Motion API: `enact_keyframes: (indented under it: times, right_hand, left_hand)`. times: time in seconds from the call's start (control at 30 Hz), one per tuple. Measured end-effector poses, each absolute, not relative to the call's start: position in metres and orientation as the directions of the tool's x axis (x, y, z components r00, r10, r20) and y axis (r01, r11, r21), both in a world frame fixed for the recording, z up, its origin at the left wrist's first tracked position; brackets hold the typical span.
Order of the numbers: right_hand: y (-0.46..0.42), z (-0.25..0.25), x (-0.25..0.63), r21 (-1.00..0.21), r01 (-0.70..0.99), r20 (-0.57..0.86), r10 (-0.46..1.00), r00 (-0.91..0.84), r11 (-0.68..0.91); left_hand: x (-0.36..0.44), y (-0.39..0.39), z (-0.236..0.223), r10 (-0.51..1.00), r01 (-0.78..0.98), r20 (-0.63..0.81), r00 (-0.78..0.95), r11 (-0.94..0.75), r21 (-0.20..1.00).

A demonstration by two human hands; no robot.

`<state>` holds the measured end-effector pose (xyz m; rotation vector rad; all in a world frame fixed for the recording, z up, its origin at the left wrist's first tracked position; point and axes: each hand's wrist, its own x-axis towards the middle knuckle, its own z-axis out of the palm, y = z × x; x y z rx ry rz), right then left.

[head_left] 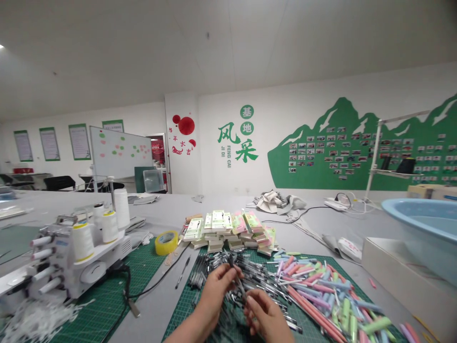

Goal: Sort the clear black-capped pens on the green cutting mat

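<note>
My left hand [218, 291] pinches a slim black-and-clear pen [240, 283], which slants down toward my right hand [264, 314]. The fingers of my right hand are closed around the pen's lower end, and part of the pen is hidden by them. Beneath and beyond both hands spreads a heap of similar black-and-clear pens [257, 272] on a green cutting mat [180, 312]. To the right of it lies a pile of pastel pens or tubes [321, 290] in pink, blue, green and purple.
Small boxes [219, 223] are stacked behind the pens. A yellow tape roll [166, 243] and a lone pen [183, 272] lie left of them. A sewing machine [78, 262] with thread cones stands at left. At right, a blue basin [424, 228] rests above a white box [389, 271].
</note>
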<state>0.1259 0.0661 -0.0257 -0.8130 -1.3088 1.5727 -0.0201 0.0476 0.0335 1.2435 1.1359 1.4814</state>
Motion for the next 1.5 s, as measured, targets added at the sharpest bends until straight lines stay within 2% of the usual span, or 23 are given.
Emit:
enact_keyframes:
  times: [0.07,0.13,0.2,0.23,0.27,0.5,0.63,0.73,0.9,1.0,1.2,1.5]
  right_hand:
    - [0.065,-0.023,0.129,-0.983,-0.177,0.106,0.954,-0.281,0.057]
    - [0.064,-0.017,0.134,-0.986,-0.106,0.149,0.959,-0.24,0.126]
    - [0.062,-0.01,0.139,-0.985,-0.04,0.174,0.951,-0.254,0.17]
    - [0.061,-0.007,0.141,-0.983,-0.008,0.18,0.946,-0.271,0.185]
    - [0.06,-0.004,0.142,-0.979,0.018,0.189,0.945,-0.267,0.201]
    - [0.055,0.009,0.147,-0.914,0.21,0.288,0.92,-0.268,0.347]
    - [0.045,0.017,0.157,-0.776,0.364,0.342,0.828,-0.444,0.515]
    - [0.038,0.019,0.165,-0.647,0.47,0.283,0.762,-0.582,0.6]
    - [0.036,0.02,0.171,-0.562,0.574,0.278,0.79,-0.547,0.595]
    - [0.037,0.02,0.172,-0.548,0.614,0.282,0.817,-0.503,0.568]
    - [0.037,0.015,0.171,-0.532,0.641,0.226,0.823,-0.522,0.553]
    - [0.037,0.016,0.173,-0.479,0.689,0.182,0.829,-0.529,0.544]
  left_hand:
    - [-0.049,0.061,0.034,0.958,0.087,0.211,-0.195,-0.197,0.977]
    - [-0.084,0.074,0.028,0.927,0.386,0.262,-0.269,-0.145,0.911]
    - [-0.117,0.084,0.017,0.886,0.688,0.328,-0.328,-0.015,0.726]
    - [-0.13,0.087,0.011,0.876,0.787,0.342,-0.341,0.067,0.613]
    - [-0.139,0.09,0.006,0.872,0.809,0.342,-0.35,0.097,0.58]
    - [-0.153,0.097,-0.01,0.879,0.869,0.355,-0.318,0.121,0.48]
    - [-0.168,0.095,-0.01,0.862,0.881,0.372,-0.346,0.162,0.444]
    - [-0.182,0.089,-0.011,0.832,0.882,0.383,-0.401,0.238,0.406]
    - [-0.186,0.083,-0.013,0.825,0.867,0.289,-0.485,0.41,0.285]
    - [-0.181,0.084,-0.011,0.829,0.855,0.27,-0.49,0.395,0.336]
    - [-0.169,0.091,-0.009,0.868,0.841,0.265,-0.419,0.261,0.474]
    - [-0.168,0.093,-0.013,0.893,0.868,0.293,-0.341,0.179,0.464]
